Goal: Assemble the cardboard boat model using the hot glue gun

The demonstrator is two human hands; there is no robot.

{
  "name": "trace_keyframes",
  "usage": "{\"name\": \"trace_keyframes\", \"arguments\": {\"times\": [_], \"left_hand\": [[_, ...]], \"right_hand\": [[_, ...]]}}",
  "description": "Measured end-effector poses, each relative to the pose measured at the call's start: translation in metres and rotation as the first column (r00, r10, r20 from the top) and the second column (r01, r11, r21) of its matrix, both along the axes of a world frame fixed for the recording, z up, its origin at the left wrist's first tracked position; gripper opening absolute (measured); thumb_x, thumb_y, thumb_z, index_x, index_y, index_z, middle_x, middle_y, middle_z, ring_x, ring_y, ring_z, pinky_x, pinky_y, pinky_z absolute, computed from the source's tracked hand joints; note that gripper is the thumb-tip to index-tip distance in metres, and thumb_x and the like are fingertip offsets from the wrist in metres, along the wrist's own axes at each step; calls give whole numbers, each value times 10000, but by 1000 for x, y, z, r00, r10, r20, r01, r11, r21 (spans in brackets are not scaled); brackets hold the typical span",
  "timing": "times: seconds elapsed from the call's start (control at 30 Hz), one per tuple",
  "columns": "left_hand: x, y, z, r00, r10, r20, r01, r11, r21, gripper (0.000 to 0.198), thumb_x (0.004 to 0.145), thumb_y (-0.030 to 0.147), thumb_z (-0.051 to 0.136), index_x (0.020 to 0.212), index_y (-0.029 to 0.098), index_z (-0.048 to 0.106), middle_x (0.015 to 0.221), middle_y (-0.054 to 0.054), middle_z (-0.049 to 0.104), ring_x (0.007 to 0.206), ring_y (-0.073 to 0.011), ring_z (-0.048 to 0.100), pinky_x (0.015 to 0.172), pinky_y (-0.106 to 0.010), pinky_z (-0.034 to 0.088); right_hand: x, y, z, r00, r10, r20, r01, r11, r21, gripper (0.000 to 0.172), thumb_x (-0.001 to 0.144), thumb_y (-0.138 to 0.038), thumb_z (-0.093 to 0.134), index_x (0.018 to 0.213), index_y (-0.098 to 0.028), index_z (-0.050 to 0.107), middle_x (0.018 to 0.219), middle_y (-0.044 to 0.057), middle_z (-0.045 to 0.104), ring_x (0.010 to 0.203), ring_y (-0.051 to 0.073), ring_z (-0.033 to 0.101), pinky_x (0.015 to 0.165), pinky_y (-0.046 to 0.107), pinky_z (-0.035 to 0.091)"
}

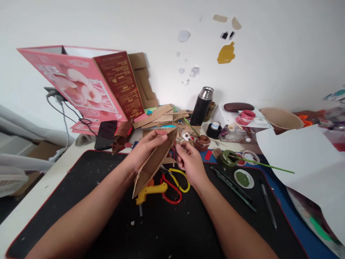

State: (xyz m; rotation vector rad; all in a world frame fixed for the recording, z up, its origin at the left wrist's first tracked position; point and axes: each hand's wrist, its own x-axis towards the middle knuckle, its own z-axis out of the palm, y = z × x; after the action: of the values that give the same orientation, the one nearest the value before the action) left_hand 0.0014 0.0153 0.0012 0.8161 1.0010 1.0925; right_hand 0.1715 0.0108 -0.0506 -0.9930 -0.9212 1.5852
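My left hand [145, 147] is closed on the upper end of a long brown cardboard piece [153, 165], which slants from top right down to lower left above a black mat [107, 216]. My right hand [188, 160] is at the cardboard's right edge with fingers curled in a pinch; what it grips is too small to name. Beneath the cardboard lie a yellow glue gun [151, 189] and scissors with red and yellow handles [175, 185].
A pink box [81, 82] and cardboard scraps [161, 117] stand at the back. A black flask [201, 106], a brown paint pot [202, 142], a green paint pot [228, 158] with a long green stick, a green paint lid [243, 178], and white paper [304, 165] are to the right.
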Motion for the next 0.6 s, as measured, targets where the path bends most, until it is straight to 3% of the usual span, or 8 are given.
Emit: {"name": "trace_keyframes", "arguments": {"times": [0.1,0.23,0.27,0.37,0.43,0.6], "left_hand": [[-18,6,12,986,167,-17,-165,982,87,371,814,431,840,1031,170,692,807,-79,803,592,-221,737,554,-283,569],[-39,10,27,978,203,-38,-199,977,77,448,886,481,764,1154,124,730,837,-110,805,657,-225,761,590,-271,595],[-43,10,29,980,197,-31,-194,978,69,442,902,477,748,1165,122,734,843,-110,805,668,-219,763,610,-267,603],[-48,9,34,980,198,5,-198,977,80,389,945,460,706,1126,119,756,873,-111,811,697,-196,758,702,-262,626],[-49,8,36,974,225,24,-227,969,98,371,955,455,692,1087,117,768,898,-118,813,731,-192,759,755,-267,634],[-53,10,40,963,267,36,-269,959,83,355,950,444,687,1065,120,778,878,-110,805,742,-196,757,787,-288,648]], "right_hand": [[-2,-8,4,989,102,102,-113,989,100,404,854,-590,790,882,-228,611,587,-91,523,441,87,409,430,222,275],[-4,-24,12,894,249,372,-362,890,276,302,925,-513,773,952,-217,721,688,-50,595,609,126,538,592,258,402],[-4,-27,14,845,259,468,-430,848,308,303,933,-517,777,978,-219,740,679,-52,593,611,129,537,605,265,400],[-6,-36,16,645,176,744,-642,654,401,363,949,-563,772,1075,-223,772,743,-19,670,713,167,610,707,301,431],[-8,-38,16,502,100,859,-750,545,374,434,944,-603,768,1137,-214,769,854,27,735,831,212,659,770,328,452],[-10,-41,19,235,84,968,-882,438,176,571,831,-625,870,1184,-195,742,1089,94,769,1067,301,692,866,371,504]]}}
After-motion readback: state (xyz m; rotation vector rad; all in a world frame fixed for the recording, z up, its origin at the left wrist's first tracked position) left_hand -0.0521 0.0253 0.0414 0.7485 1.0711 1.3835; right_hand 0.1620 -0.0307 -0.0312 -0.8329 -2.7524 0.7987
